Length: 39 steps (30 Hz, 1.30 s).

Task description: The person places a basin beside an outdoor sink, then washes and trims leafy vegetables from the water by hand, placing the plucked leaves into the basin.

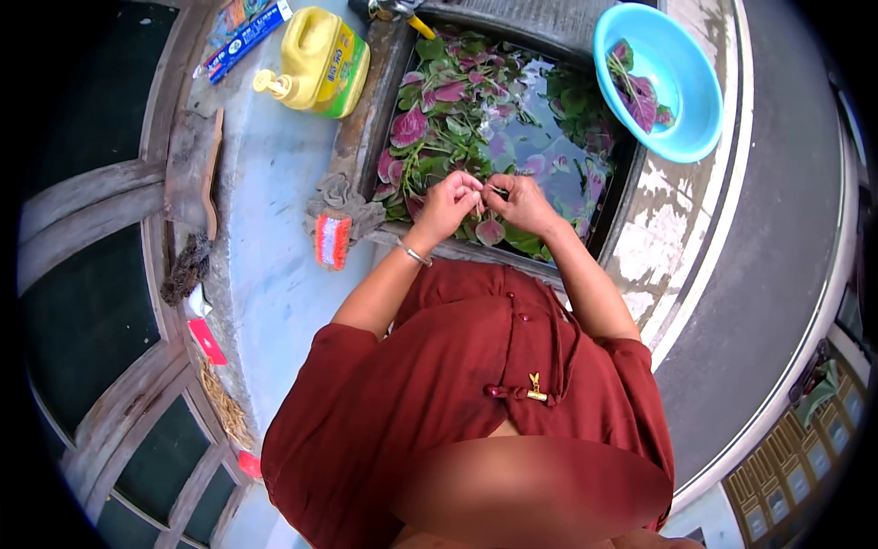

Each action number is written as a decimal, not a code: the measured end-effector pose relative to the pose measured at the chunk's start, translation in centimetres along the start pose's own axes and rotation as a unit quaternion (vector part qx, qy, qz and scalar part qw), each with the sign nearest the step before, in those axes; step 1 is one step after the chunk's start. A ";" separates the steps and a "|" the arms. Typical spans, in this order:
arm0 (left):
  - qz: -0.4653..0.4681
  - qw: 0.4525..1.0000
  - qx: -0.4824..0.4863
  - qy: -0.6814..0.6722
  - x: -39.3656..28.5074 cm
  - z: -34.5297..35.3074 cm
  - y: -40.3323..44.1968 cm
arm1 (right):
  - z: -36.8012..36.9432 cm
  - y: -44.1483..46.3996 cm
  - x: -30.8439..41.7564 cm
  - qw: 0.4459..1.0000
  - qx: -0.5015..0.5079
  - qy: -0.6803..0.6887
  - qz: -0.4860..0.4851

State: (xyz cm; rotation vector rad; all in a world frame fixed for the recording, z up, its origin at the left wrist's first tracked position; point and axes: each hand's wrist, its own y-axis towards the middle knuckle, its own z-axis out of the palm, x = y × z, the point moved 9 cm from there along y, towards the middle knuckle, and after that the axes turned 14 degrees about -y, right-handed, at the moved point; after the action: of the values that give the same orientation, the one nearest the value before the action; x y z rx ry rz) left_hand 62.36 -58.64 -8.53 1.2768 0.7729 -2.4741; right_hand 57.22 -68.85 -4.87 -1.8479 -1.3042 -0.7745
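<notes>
Fingertips of the left hand and right hand are pressing together, pinching a thin stem inside the near edge of the sink; leaves are floating across its water, while a blue basin and yellow jug are standing by its far corners

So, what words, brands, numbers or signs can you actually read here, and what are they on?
None that I can quote with confidence.
Yellow pump jug: large characters on its label, too small and blurred to read.
Long blue box: white lettering, also too small and blurred to read.
</notes>
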 end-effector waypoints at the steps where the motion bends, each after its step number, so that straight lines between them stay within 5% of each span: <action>1: 0.010 0.998 -0.013 0.058 -0.2 0.1 -0.3 | 0.1 -0.1 -0.1 0.999 0.006 -0.034 0.014; 3: 0.025 0.982 -0.046 0.182 -0.6 0.2 -0.6 | 0.1 -0.4 0.4 0.993 0.020 -0.108 0.042; 8: 0.016 0.966 -0.057 0.250 -0.6 1.0 -1.1 | -1.3 -0.3 -1.6 0.988 -0.051 -0.129 0.072; 12: -0.010 0.982 -0.024 0.186 1.5 0.4 -1.6 | -13.2 0.1 2.9 0.957 -0.273 -0.075 -0.056; 16: -0.023 0.956 0.002 0.292 2.2 0.2 -1.9 | -25.4 -0.4 5.6 0.842 -0.477 -0.229 -0.106; 19: -0.027 0.953 -0.001 0.303 2.5 0.0 -2.0 | -30.6 1.9 -0.7 0.830 -0.477 -0.283 -0.066; 21: -0.004 0.933 0.006 0.361 2.1 0.2 -2.0 | -29.3 5.3 -4.7 0.784 -0.315 -0.532 0.063; 24: 0.039 0.917 0.005 0.396 2.3 0.0 -1.9 | -28.8 4.9 -4.5 0.748 -0.279 -0.586 0.139; 25: -0.024 0.902 0.013 0.430 3.3 -0.3 -1.9 | -28.4 5.0 -2.9 0.791 -0.326 -0.512 0.080; 27: -0.008 0.890 0.021 0.455 4.1 -0.4 -2.2 | -24.6 5.3 0.1 0.870 -0.303 -0.386 -0.032; 30: -0.021 0.867 0.031 0.497 4.9 -0.3 -2.2 | -13.3 7.8 -2.2 0.993 -0.058 -0.087 0.063; 32: -0.050 0.856 0.027 0.514 5.5 -0.6 -1.9 | -6.3 9.3 -6.4 0.991 0.018 -0.057 0.122; 34: -0.037 0.860 0.011 0.508 5.5 -1.0 -1.6 | -1.3 11.2 -10.1 0.973 0.030 -0.183 0.137; 37: 0.002 0.844 -0.051 0.534 3.1 -1.4 -1.6 | 4.5 11.7 -14.1 0.961 0.008 -0.173 0.215; 39: -0.013 0.849 -0.041 0.526 3.9 -2.6 -1.5 | 7.1 10.9 -14.4 0.952 -0.045 -0.270 0.136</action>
State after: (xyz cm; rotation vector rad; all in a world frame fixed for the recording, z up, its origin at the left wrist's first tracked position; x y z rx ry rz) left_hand 61.19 -55.80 -12.42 2.5894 1.0609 -1.5382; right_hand 63.64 -72.55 -22.76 -2.3543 -1.3031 -0.1808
